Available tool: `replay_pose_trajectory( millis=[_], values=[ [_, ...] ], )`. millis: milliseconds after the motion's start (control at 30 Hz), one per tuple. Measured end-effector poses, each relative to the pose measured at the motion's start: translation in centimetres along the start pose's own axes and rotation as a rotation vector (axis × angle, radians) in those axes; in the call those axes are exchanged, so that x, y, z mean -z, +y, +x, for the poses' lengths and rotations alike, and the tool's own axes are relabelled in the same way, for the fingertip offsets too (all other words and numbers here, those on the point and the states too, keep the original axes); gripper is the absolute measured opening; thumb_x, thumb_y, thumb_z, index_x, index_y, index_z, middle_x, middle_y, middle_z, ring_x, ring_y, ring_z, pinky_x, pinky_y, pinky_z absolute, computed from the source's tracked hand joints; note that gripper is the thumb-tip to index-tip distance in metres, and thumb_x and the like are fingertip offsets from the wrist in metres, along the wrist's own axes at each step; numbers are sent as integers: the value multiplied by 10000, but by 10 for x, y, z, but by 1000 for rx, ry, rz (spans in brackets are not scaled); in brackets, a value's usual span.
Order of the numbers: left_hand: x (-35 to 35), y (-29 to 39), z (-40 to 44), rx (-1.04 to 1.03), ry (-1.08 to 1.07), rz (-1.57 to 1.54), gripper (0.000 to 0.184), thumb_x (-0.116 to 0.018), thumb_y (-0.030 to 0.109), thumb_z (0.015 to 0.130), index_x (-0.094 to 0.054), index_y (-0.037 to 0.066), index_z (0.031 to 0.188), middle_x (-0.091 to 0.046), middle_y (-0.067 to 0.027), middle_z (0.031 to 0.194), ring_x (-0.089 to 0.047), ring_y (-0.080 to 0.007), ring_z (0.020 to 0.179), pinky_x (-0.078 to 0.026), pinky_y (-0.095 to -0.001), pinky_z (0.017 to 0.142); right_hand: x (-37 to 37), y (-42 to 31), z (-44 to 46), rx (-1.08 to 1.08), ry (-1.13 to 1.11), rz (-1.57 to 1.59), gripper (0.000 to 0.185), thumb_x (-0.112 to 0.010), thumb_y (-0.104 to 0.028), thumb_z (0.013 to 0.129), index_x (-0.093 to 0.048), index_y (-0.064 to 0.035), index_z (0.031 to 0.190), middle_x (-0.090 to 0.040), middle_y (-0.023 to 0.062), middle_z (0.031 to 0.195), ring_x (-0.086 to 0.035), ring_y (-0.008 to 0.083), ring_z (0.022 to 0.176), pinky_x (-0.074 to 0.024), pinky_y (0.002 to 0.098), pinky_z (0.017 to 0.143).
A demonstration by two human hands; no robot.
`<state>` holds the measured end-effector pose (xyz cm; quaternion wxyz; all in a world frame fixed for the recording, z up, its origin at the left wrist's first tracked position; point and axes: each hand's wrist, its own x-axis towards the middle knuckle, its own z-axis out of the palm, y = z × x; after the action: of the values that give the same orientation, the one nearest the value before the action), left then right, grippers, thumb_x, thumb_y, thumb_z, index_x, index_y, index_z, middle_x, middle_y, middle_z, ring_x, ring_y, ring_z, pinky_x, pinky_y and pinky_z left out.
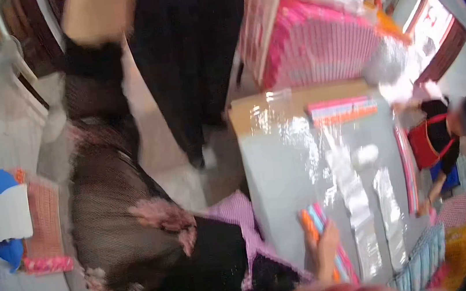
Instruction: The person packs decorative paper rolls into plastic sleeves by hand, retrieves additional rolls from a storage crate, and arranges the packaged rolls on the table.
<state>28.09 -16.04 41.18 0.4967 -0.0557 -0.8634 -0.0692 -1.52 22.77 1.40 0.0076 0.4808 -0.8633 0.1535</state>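
My right hand (326, 247), rising from the bottom edge, is closed around a narrow bundle of striped plastic strips (314, 220) in orange, blue, white and pink. The bundle lies over the near side of a grey work surface (282, 168). Beside it run long clear plastic wrappers (358, 200), shiny and partly smeared by motion. A similar striped bundle (342, 110) rests at the far edge. I cannot make out my left hand; a blurred reddish shape fills the bottom edge.
A person (443, 131) with a red strap sits across the surface. Someone in black trousers (189, 52) stands behind. Black mesh fabric with pink trim (125, 211) fills the left. A pink striped stack (325, 44) stands at the back; woven pieces (424, 258) lie lower right.
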Motion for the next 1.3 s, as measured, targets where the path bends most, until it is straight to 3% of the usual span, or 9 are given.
replay_pose_trajectory(
  millis=[400,533,667,733,900,967,1067,1200,1300],
  values=[
    [248,-323,2,-2,102,1861,709,-582,518,875,-440,43,1382,-493,-251,1335,-538,-313,1185,-473,-389,925,-15,5,-2,-80,-46,60,868,-817,-272,610,-402,57,1297,-513,241,1152,-483,427,1066,-389,481,933],
    [236,-310,-8,559,134,1108,413,-433,239,995,-435,324,1399,-459,-238,1307,-558,-283,1093,-480,-430,799,-22,11,-6,-39,0,7,894,-827,-291,594,-401,55,1299,-501,233,1175,-478,422,1076,-388,484,939],
    [217,-274,12,1108,715,815,938,-667,473,837,-215,-84,1440,-489,-296,1280,-537,-295,1179,-470,-374,911,-25,13,-8,-74,-49,25,919,-826,-336,602,-396,53,1314,-497,210,1214,-451,408,1134,-355,481,1001],
    [216,-285,-6,855,971,479,1047,-776,532,710,-341,-193,1328,-579,-254,1171,-590,-312,1047,-490,-377,852,-26,13,-8,-74,-33,41,919,-828,-334,599,-399,53,1314,-499,212,1215,-451,409,1138,-351,482,1008],
    [203,-263,-61,709,778,211,321,-648,314,886,-586,10,971,-636,-73,938,-600,-192,815,-490,-366,722,-24,10,-9,-53,8,16,935,-842,-325,569,-408,55,1305,-497,218,1234,-458,406,1135,-357,482,1000],
    [175,-192,-122,733,608,-291,618,-714,309,864,-466,109,1394,-592,-78,1241,-572,-195,1102,-489,-350,893,-24,11,-11,-72,-9,22,928,-841,-322,567,-413,53,1300,-496,219,1236,-457,406,1140,-356,480,1001],
    [134,-116,-197,926,667,105,600,-655,276,906,-436,-52,1359,-534,-108,1312,-513,-195,1176,-395,-310,993,-27,13,-12,-60,23,6,925,-842,-324,551,-425,43,1291,-495,219,1234,-459,404,1136,-356,478,996],
    [135,-19,-218,482,868,1111,460,-491,225,1001,-418,-30,1377,-449,-167,1421,-430,-293,1298,-344,-375,1065,-24,8,-6,-87,-49,89,913,-822,-266,573,-392,45,1316,-485,228,1229,-451,415,1125,-352,485,990],
    [106,32,-152,60,639,1253,458,-407,255,1029,-413,-27,1390,-431,-186,1442,-419,-335,1316,-335,-420,1077,-25,12,-7,-70,-11,46,909,-812,-274,576,-396,50,1316,-483,230,1244,-455,420,1131,-347,488,1004]
  ],
)
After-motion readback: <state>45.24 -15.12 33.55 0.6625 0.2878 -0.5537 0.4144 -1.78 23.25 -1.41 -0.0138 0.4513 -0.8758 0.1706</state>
